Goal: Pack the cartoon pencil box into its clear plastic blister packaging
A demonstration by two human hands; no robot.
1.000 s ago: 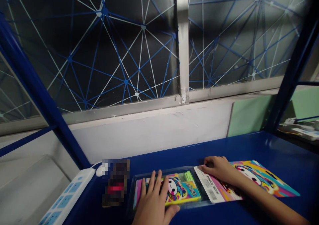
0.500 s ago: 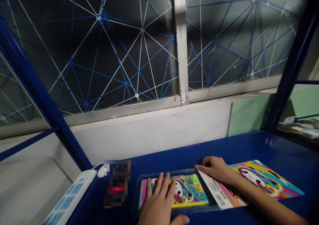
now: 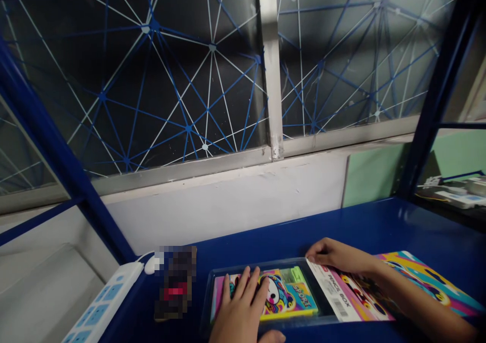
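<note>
A colourful pencil box with a cartoon bear and the word SPORT lies in a clear plastic tray on the blue desk. My left hand rests flat on the pencil box with its fingers spread, covering its left part. At the tray's right side lies a printed card marked PENCIL BOX. My right hand pinches the card's far left corner between thumb and fingers. The right forearm crosses the card and hides its middle.
A pixelated dark object lies left of the tray. Beside it are a white plug with a cord and a white power strip with blue sockets. Blue frame posts and a window wall border the desk.
My right hand has moved right with the card, which sticks out further from the tray. My left hand stays on the pencil box. The view has shifted slightly.
</note>
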